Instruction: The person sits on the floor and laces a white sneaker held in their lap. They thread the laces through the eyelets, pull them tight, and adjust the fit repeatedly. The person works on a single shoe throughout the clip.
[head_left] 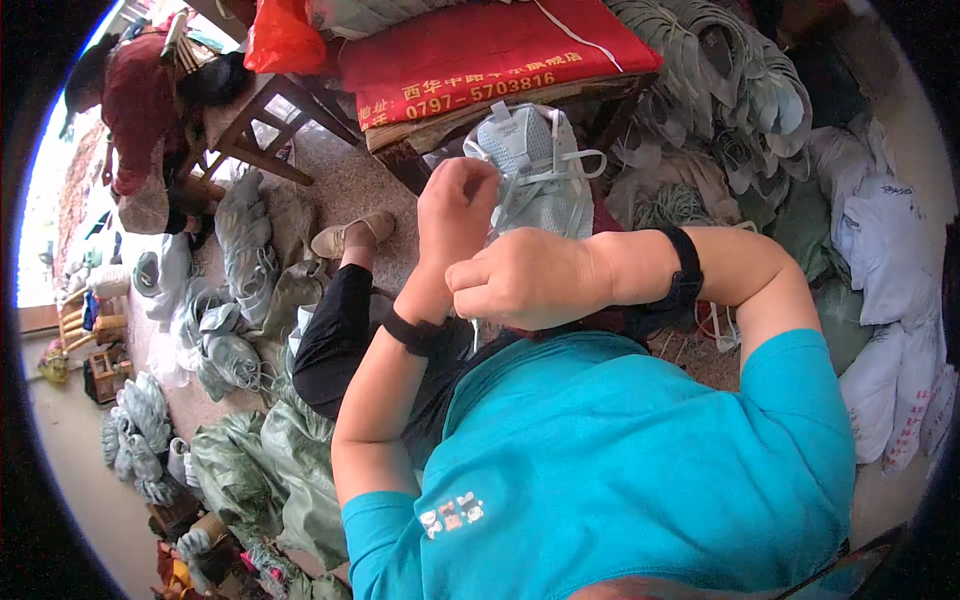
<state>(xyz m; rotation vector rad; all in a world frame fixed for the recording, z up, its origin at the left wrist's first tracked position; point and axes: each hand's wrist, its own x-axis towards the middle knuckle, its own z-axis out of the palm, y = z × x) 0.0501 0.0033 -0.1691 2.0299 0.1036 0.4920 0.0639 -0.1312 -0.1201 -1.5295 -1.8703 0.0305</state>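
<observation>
A pale grey shoe upper [545, 165] with white laces [540, 185] sits in front of me against the edge of a wooden table. My left hand [455, 205] is raised at the upper's left side, fingers curled together. Closer to my body, my right hand [530, 278] is closed in a pinch, partly covering the lower end of the upper. A thin white strand [475, 335] shows just below the right hand. What the fingers of either hand hold is hidden. One lace loop stands out to the right of the upper.
Red cloth [490, 55] covers the table, with a red plastic bag [283, 38] beside it. Bundled uppers [735, 90] hang right; more bundles [240, 240] lie left. White sacks [895, 250] and green sacks [290, 470] flank me. Another person [140, 110] is near a wooden stool [250, 125].
</observation>
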